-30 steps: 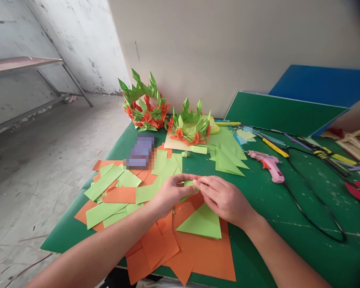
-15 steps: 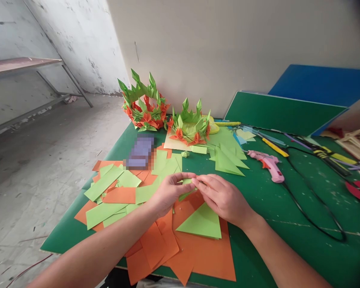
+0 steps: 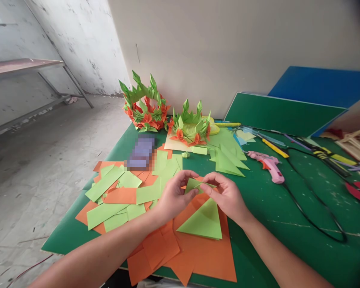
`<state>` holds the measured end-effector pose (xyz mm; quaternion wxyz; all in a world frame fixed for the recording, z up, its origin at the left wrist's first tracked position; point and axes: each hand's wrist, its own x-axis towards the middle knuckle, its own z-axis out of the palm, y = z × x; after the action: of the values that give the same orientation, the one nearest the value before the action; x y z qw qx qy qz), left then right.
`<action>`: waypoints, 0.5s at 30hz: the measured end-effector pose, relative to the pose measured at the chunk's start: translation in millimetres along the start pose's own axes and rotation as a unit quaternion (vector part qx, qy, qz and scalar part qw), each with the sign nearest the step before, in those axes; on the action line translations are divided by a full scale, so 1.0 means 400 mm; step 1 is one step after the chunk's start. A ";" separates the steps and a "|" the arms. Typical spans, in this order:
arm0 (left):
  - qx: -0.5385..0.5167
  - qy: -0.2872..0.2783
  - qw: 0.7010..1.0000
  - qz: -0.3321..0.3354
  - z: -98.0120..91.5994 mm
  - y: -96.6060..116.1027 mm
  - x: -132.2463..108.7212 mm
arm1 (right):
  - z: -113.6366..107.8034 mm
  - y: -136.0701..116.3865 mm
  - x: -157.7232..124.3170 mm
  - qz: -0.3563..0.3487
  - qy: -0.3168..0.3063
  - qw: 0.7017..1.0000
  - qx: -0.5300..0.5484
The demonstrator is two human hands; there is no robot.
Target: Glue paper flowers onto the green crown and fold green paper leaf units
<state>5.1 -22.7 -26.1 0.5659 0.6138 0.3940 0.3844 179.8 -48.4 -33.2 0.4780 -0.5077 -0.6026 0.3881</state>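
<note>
Grip of each hand is closed on the same green paper piece (image 3: 195, 185): the left hand (image 3: 172, 197) pinches its left end and the right hand (image 3: 228, 196) its right end, a little above the bench (image 3: 288, 208). Held from two ends like this, the fold probably stays tight. Just under the grip lie a green triangle (image 3: 202, 224) and orange sheets (image 3: 204, 256). A glue gun (image 3: 268, 164) rests well to the right, and two paper crowns (image 3: 144, 104) stand beyond. Fingers hide the lower face of the piece, and a blurred patch (image 3: 141, 152) beyond-left cannot be read.
</note>
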 end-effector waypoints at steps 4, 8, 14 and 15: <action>-0.012 -0.009 0.999 -0.030 0.002 0.010 0.000 | -0.001 -0.021 -0.003 -0.004 -0.008 1.000 0.010; -0.009 -0.012 0.998 -0.053 0.000 0.009 0.002 | -0.002 -0.028 -0.004 -0.020 -0.015 1.000 0.002; -0.037 0.013 0.997 -0.063 -0.006 0.008 0.003 | 0.006 -0.018 -0.009 -0.002 -0.009 1.000 0.011; -0.047 0.023 0.997 -0.061 -0.007 0.010 0.004 | 0.007 -0.018 -0.009 0.008 -0.008 1.000 0.015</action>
<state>3.4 -20.5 -21.9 0.6076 0.5522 0.4248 0.3813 175.3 -53.3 -27.8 0.4777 -0.5026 -0.5960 0.4050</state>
